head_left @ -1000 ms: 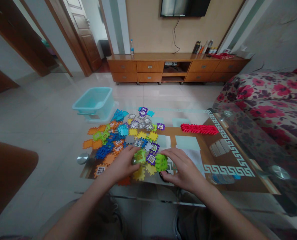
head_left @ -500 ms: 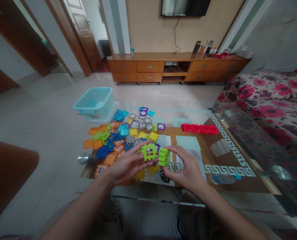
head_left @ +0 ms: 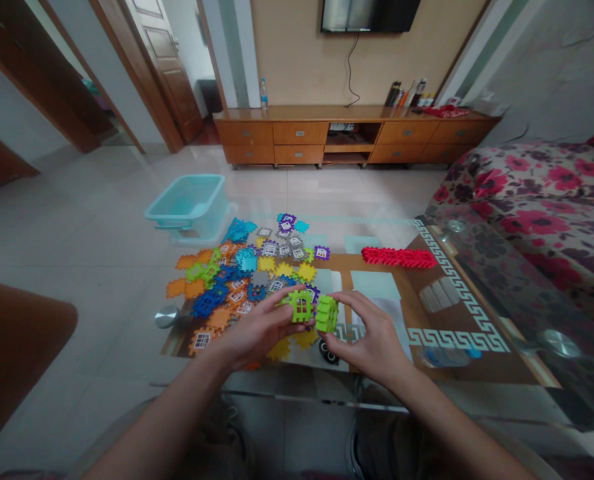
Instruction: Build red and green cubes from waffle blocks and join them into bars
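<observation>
My left hand [head_left: 263,327] grips a lime-green window-shaped building tile [head_left: 301,306], its notched face turned toward me. Just right of it, my right hand [head_left: 369,337] pinches a stack of lime-green building tiles [head_left: 327,314] between thumb and fingers, seen mostly edge-on. The two green pieces are held close together above the glass table; whether they touch is hard to tell. Left of and beyond my hands spreads a pile of loose notched tiles [head_left: 237,273] in orange, blue, yellow, grey and purple. A long red row of joined tiles [head_left: 399,257] lies on the table's right half.
A pale turquoise plastic tub [head_left: 197,223] stands past the table's far left corner. Below the glass table top [head_left: 451,367] lie a water bottle [head_left: 444,357] and papers. A flowered sofa [head_left: 531,180] borders the right side, and a wooden TV cabinet [head_left: 299,133] lines the wall.
The tile in my left hand has turned slightly, and the left fingers have shifted their hold on it. My right hand and its green stack have barely moved.
</observation>
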Available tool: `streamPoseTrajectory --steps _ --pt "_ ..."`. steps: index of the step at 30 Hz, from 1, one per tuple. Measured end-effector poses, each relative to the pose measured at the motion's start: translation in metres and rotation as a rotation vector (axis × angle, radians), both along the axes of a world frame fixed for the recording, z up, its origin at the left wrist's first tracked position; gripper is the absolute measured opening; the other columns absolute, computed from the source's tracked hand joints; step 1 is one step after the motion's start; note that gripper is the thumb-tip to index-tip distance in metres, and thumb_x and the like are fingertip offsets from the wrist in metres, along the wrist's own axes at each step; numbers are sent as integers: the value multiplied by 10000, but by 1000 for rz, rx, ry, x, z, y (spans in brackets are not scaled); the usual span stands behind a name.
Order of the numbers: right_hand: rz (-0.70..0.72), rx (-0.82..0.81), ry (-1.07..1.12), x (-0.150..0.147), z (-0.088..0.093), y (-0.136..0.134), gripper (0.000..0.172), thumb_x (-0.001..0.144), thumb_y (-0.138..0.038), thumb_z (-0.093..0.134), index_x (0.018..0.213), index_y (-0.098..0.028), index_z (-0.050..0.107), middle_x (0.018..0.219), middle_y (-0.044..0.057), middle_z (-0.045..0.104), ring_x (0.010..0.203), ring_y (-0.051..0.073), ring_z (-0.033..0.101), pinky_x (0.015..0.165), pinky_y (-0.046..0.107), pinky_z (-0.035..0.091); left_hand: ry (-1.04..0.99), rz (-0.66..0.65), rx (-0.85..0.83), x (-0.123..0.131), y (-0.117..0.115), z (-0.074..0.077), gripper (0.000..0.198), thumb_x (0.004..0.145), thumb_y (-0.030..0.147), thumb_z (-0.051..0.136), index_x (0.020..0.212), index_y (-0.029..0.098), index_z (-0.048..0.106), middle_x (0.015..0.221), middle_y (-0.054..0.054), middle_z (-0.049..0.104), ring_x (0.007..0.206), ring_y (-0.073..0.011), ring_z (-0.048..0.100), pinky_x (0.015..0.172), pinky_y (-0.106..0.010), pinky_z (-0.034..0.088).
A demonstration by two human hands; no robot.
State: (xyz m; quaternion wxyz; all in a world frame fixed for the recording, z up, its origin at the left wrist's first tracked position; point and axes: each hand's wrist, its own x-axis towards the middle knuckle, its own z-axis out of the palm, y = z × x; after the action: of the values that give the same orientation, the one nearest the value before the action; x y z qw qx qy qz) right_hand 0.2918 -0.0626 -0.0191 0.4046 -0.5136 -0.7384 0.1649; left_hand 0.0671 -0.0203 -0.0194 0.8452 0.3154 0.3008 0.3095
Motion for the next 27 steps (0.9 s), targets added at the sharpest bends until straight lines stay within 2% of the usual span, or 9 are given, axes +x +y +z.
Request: streamPoseTrajectory --steps 5,8,14,18,21,24,27 --pt "60 10 -41 -2 -5 -3 527 734 -168 679 1245 -235 571 1151 96 670 1079 273 640 929 447 548 4 -78 -14 8 -6 -6 463 886 252 694 1333 240 574 1318 -113 613 1176 -226 595 976 -347 447" --pt "107 5 -104 -4 -7 -5 562 745 -157 681 1286 -240 555 1169 97 663 1105 282 618 944 468 534 -52 -114 -67 12 -10 -11 435 910 295 652 1335 244 572 1309 -117 605 1153 -227 596 923 -334 468" --pt "155 -39 -157 -6 -4 -8 565 794 -198 701 1331 -259 538 1167 98 654 1094 286 607 931 481 526 -103 -110 -108 18 -15 -17 521 890 228 638 1391 279 502 1267 -104 609 1092 -218 614 842 -299 489" --pt "132 -47 -94 -5 -6 -6 537 804 -297 757 1301 -253 559 1178 102 639 1102 278 601 942 479 527 -135 -78 -142 21 -15 -18 413 952 290 565 1362 244 529 1289 -118 602 1113 -215 611 808 -267 499" --pt "128 -71 -9 -5 -7 -4 536 808 -350 780 1295 -264 573 1185 93 639 1118 261 602 961 459 529 -136 -41 -149 22 -14 -19 367 976 270 532 1340 229 547 1272 -120 617 1121 -210 621 849 -276 511" --pt "110 -124 67 -5 -6 -2 490 811 -346 781 1260 -263 604 1165 83 649 1099 246 616 956 439 534 -113 14 -152 23 -13 -18 328 973 240 534 1298 218 575 1272 -117 622 1100 -199 634 894 -301 518" --pt "26 -179 166 -3 -4 0 420 830 -325 749 1221 -244 620 1143 83 655 1032 232 637 881 399 560 -79 44 -134 23 -13 -16 316 957 237 564 1271 223 593 1278 -108 626 1049 -187 650 898 -313 525"
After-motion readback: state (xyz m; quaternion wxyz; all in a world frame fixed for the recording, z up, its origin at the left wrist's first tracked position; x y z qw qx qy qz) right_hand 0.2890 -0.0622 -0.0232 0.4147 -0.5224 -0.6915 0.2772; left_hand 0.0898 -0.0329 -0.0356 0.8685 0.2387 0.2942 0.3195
